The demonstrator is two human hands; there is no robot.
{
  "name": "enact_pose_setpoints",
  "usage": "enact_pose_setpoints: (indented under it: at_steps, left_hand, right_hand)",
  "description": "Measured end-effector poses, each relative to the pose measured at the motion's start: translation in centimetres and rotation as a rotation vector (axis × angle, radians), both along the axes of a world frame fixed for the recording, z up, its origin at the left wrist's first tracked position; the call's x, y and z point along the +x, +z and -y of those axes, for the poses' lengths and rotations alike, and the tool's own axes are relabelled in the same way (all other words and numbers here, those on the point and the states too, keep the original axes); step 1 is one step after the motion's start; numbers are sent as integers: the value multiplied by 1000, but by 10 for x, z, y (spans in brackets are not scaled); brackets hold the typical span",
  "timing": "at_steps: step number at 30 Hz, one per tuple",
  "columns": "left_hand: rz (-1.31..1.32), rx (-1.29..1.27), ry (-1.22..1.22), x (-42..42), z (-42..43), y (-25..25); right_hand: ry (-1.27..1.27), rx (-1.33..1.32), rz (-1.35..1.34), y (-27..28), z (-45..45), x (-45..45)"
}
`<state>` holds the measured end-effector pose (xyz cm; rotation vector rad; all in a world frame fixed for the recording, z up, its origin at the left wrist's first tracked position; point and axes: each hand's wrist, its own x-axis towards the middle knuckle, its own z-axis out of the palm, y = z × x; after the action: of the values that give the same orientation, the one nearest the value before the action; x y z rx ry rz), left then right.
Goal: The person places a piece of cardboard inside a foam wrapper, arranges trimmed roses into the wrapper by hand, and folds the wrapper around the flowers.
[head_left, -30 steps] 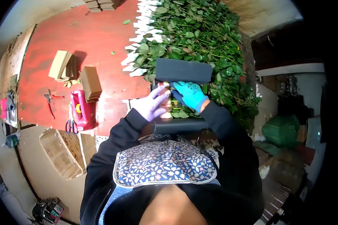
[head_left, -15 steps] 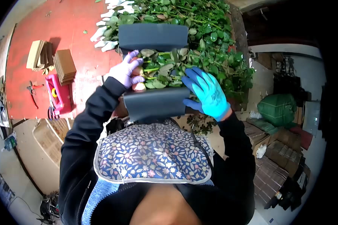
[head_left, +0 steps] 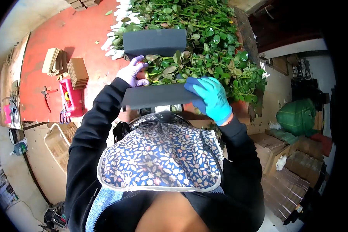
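A bunch of leafy stems (head_left: 170, 70) with pale flower heads at its left end lies between two raised flaps of dark sheet. My left hand (head_left: 134, 72), in a purple glove, curls its fingers around the flower heads, which it mostly hides. My right hand (head_left: 212, 98), in a teal and navy glove, grips the right end of the near dark flap (head_left: 154, 96), fingers over its upper edge and thumb lower down. Beyond the bunch stands the far dark flap (head_left: 154, 41), touched by neither hand.
More leafy stems (head_left: 208, 31) with white-wrapped ends (head_left: 118, 38) cover the back of the red table (head_left: 65, 34). On its left are cardboard pieces (head_left: 78, 72), red-handled pruners (head_left: 47, 98), a pink holder (head_left: 71, 102) and scissors (head_left: 65, 116). Boxes (head_left: 286, 181) stand lower right.
The near flap has been lifted and tilted up toward the stems by my right hand, which has closed on its edge. My left hand stays at the flower heads. The whole view has shifted slightly.
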<state>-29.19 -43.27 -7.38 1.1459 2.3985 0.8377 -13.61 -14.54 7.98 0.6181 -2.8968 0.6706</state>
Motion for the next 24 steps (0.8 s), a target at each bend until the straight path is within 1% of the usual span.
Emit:
enact_pose_setpoints:
  at_steps: [2, 3, 4, 6, 7, 8, 10, 11, 12, 13, 14, 15, 16, 18, 20, 22, 23, 24]
  left_hand:
    - [28, 34, -2, 2, -2, 8]
    - [108, 235, -27, -10, 5, -67]
    - [97, 239, -22, -12, 12, -60]
    - [259, 229, 17, -2, 22, -35]
    - [418, 447, 152, 3, 24, -27]
    - [78, 388, 120, 2, 28, 3]
    - [217, 301, 228, 14, 37, 52]
    - [98, 329, 75, 16, 31, 79]
    - [-21, 355, -68, 21, 18, 100]
    - [-27, 428, -165, 25, 4, 106]
    - [-56, 422, -237, 30, -10, 95]
    - [-144, 346, -278, 34, -22, 85]
    - [-233, 272, -318, 35, -30, 79]
    - [-236, 84, -338, 40, -34, 79]
    - [-223, 105, -292, 46, -31, 77]
    - [-252, 149, -256, 52, -29, 79]
    - [-244, 153, -255, 57, -29, 79]
    - [-261, 179, -232, 59, -30, 78]
  right_hand:
    - [-129, -265, 182, -12, -6, -21]
    - [-234, -499, 158, -28, -6, -32]
    - [-327, -534, 264, -27, -7, -44]
    - [-479, -515, 492, -42, -19, -68]
    - [-476, -496, 449, -61, -27, -74]
    - [-467, -490, 452, -67, -30, -75]
    - [-494, -324, 389, -76, -34, -78]
    - [-504, -370, 432, -86, -38, -78]
    - [-495, -451, 441, -72, -33, -77]
    - [-525, -535, 467, -71, -32, -72]
    - [-558, -617, 487, -72, -35, -70]
    - [-565, -599, 481, -92, -48, -66]
    - [-590, -541, 471, -83, -49, -64]
    - [-553, 131, 391, -15, -32, -63]
    - [-466, 458, 90, 13, -34, -53]
    - [-392, 145, 120, 48, -12, -48]
    - [-202, 236, 200, 56, 2, -46]
    - [-93, -35, 308, 48, 16, -46]
